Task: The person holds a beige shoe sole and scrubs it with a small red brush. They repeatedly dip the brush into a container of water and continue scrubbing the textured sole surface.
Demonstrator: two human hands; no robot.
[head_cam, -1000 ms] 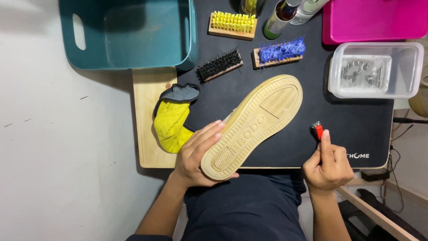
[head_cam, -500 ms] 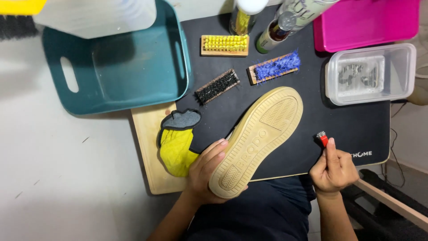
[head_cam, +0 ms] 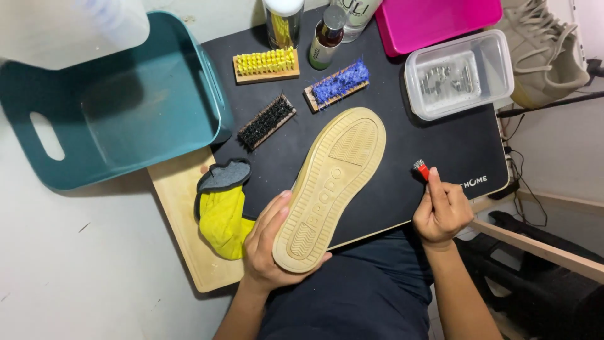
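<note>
My left hand [head_cam: 267, 242] grips the heel end of a shoe [head_cam: 330, 186] turned sole up, its tan rubber sole facing the camera over a black mat [head_cam: 440, 145]. My right hand [head_cam: 441, 211] holds a small red-handled brush [head_cam: 421, 169] upright, just right of the sole and apart from it. A yellow and grey cloth [head_cam: 221, 211] lies on a wooden board [head_cam: 182, 214] beside my left hand.
Three brushes lie on the mat: yellow [head_cam: 267, 64], blue [head_cam: 338, 85], black [head_cam: 267, 121]. Bottles [head_cam: 327, 38] stand at the back. A teal tub [head_cam: 119, 107] sits left, a clear box [head_cam: 458, 74] and pink lid [head_cam: 440, 22] right, a beige shoe [head_cam: 544, 53] far right.
The view has shifted, so everything sits lower and more to the right in frame. The hands keep their grips; the shoe and small brush hold about the same pose.
</note>
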